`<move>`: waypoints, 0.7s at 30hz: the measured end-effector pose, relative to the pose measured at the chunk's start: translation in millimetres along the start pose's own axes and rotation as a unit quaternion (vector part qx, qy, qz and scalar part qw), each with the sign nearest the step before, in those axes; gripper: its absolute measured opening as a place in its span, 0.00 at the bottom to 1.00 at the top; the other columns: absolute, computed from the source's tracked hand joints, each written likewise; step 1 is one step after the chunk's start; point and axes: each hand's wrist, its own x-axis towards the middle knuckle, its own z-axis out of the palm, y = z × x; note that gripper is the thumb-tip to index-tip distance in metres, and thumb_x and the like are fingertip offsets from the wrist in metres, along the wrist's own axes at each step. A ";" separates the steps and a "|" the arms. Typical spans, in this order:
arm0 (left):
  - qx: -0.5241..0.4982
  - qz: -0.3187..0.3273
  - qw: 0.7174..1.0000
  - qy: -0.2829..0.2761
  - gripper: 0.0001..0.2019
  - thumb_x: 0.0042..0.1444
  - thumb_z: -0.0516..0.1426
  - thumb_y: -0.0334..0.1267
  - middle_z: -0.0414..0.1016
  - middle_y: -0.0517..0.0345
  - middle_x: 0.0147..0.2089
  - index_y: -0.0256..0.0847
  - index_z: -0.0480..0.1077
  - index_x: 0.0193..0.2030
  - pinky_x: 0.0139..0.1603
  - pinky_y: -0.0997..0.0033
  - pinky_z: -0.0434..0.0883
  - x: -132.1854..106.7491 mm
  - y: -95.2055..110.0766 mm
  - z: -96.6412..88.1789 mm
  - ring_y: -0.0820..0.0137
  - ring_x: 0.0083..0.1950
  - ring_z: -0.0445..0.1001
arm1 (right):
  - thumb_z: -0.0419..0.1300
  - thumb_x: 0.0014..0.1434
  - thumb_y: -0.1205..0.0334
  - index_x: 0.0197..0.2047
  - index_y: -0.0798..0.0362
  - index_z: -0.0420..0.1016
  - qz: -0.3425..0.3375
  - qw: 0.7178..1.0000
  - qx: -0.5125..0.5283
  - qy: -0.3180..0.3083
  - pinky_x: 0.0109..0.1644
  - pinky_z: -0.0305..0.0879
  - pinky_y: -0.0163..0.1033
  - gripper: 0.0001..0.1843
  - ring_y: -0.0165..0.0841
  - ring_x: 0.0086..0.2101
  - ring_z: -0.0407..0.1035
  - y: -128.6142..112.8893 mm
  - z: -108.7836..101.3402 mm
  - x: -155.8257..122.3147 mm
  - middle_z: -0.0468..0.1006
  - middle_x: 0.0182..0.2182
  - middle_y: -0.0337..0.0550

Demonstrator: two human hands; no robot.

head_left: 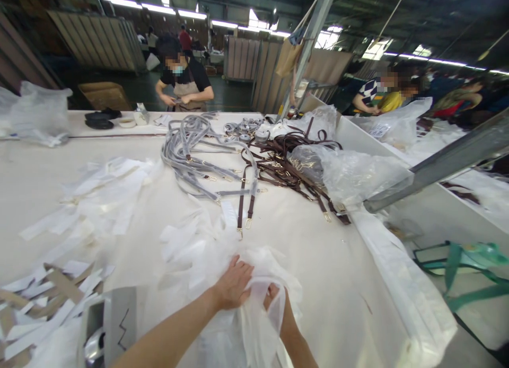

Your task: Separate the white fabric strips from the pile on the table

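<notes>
My left hand (235, 284) lies with fingers stretched out on a loose pile of thin translucent white sheets (191, 251) at the near middle of the table. Just to its right, my right hand (272, 296) has curled fingers at the raised, looped edge of one translucent white sheet (258, 325), which partly covers them. Beyond the hands lies a dark brown strap (240, 211) with gold metal clips, its upper part in a grey clear wrapping. Whether the sheet is thin plastic or tissue, I cannot tell.
Wrapped straps (191, 140) and bare brown straps (286, 161) lie at the back, beside a clear plastic bag (358, 172). Paper strips (59, 283) and a grey tape dispenser (115, 320) are at left. A slanted metal post (437, 161) stands right. A masked person (185, 76) works opposite.
</notes>
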 end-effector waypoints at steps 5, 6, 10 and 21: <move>-0.136 -0.035 0.990 0.027 0.13 0.60 0.47 0.37 0.71 0.50 0.48 0.41 0.67 0.48 0.68 0.51 0.43 -4.7 -18.5 3.5 0.62 0.54 0.64 | 0.57 0.51 0.51 0.32 0.53 0.78 -0.004 1.000 0.020 0.016 0.47 0.65 0.45 0.15 0.42 0.35 0.70 2.8 -16.1 -8.7 0.79 0.29 0.46; -0.146 -0.039 0.988 0.026 0.13 0.61 0.46 0.37 0.72 0.51 0.48 0.41 0.69 0.46 0.68 0.52 0.43 -4.4 -21.5 3.4 0.63 0.54 0.65 | 0.56 0.51 0.51 0.31 0.53 0.78 0.022 0.999 0.031 0.011 0.43 0.66 0.45 0.15 0.40 0.31 0.70 5.5 -20.1 -12.8 0.78 0.26 0.45; -0.198 -0.032 0.980 0.006 0.15 0.63 0.46 0.41 0.74 0.56 0.49 0.46 0.72 0.45 0.68 0.53 0.40 -5.4 -28.8 1.0 0.65 0.56 0.65 | 0.60 0.49 0.49 0.31 0.54 0.78 0.097 0.993 0.070 0.014 0.35 0.67 0.43 0.16 0.37 0.25 0.68 16.3 -39.3 -27.6 0.76 0.21 0.41; -0.228 0.061 0.970 -0.058 0.16 0.63 0.46 0.45 0.78 0.61 0.45 0.50 0.75 0.36 0.68 0.51 0.33 -17.2 -9.5 -13.7 0.64 0.58 0.63 | 0.56 0.50 0.39 0.32 0.53 0.76 0.107 0.982 0.129 0.084 0.32 0.69 0.46 0.24 0.42 0.27 0.72 27.5 -30.6 10.0 0.76 0.23 0.46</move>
